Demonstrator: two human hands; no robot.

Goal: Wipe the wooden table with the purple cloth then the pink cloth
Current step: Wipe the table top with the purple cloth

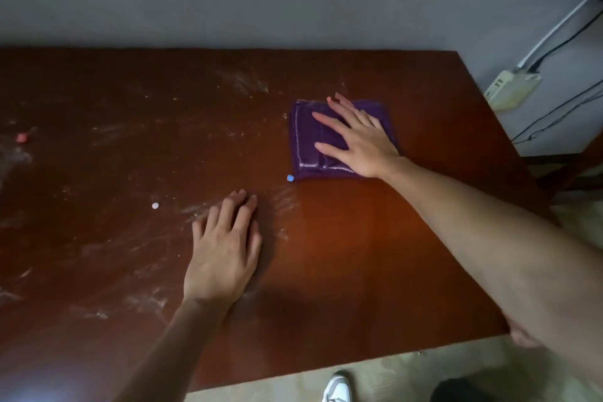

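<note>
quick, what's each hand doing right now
Left hand: open, flat on the wooden table, holding nothing.
Right hand: open, fingers spread, pressing on the folded purple cloth.

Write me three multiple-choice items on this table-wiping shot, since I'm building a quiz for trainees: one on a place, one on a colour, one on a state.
1. Where does the purple cloth lie on the wooden table?
A. near the left edge
B. right of centre, toward the far side
C. at the near edge

2. What colour is the small bead at the cloth's near-left corner?
A. blue
B. green
C. yellow

3. How does the right hand meet the cloth?
A. pinches one corner
B. hovers above it
C. presses flat on it, fingers spread

Answers: 1 B, the cloth sits toward the table's right and back. 2 A, the bead shows blue against the wood. 3 C, the palm and straight fingers lie on the cloth, while the left hand rests flat on the bare wood.
</note>
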